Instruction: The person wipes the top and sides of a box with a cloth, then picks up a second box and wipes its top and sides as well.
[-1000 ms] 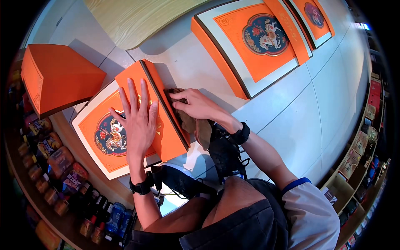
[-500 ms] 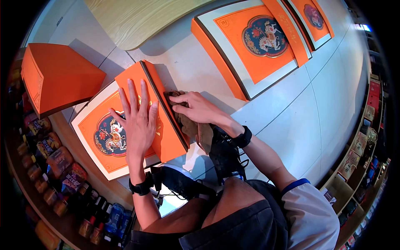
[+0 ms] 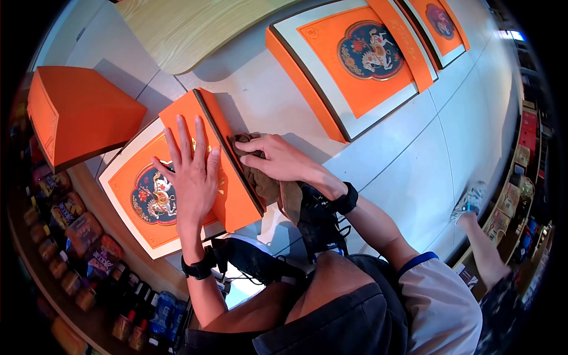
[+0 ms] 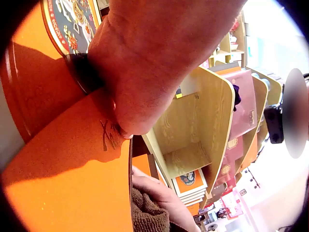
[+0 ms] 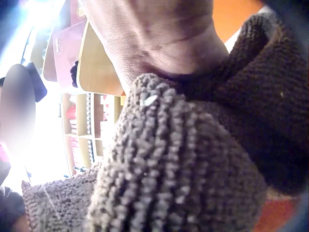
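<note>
Head view: the work with the brown cloth (image 3: pixel 263 184) seems to me under way, because the cloth is on the side of the orange box (image 3: pixel 155 195). Which faces are done and which are left, I cannot tell. This box lies low, just in front of the person's shoes (image 3: pixel 322 228) — two similar boxes (image 3: pixel 355 71) lie farther to the right. The left hand (image 3: pixel 197 186) rests flat on the top, fingers spread, holding nothing. The right hand (image 3: pixel 279 158) grips the bunched cloth — its lower fingers are hidden.
</note>
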Available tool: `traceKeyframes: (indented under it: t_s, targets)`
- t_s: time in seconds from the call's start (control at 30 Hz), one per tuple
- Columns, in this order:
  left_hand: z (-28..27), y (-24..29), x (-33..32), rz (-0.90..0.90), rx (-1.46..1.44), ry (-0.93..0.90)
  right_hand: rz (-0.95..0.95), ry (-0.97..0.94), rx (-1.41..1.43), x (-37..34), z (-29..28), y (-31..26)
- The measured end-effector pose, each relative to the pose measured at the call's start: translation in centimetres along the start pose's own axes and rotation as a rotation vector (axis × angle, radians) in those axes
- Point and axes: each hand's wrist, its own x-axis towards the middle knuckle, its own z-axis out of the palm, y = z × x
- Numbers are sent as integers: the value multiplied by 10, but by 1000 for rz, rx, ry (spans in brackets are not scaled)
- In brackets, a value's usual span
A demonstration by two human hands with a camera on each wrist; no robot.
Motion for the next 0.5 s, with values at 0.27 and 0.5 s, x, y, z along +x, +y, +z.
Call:
traceKeyframes:
  t_s: [0.27,0.5]
  targets:
    - [1,-1,0,5,16,5,-18,-16,-11,-8,-1,-9]
    - [2,-1,0,3,33,-2,-30,-30,-29,-12,-3,-14]
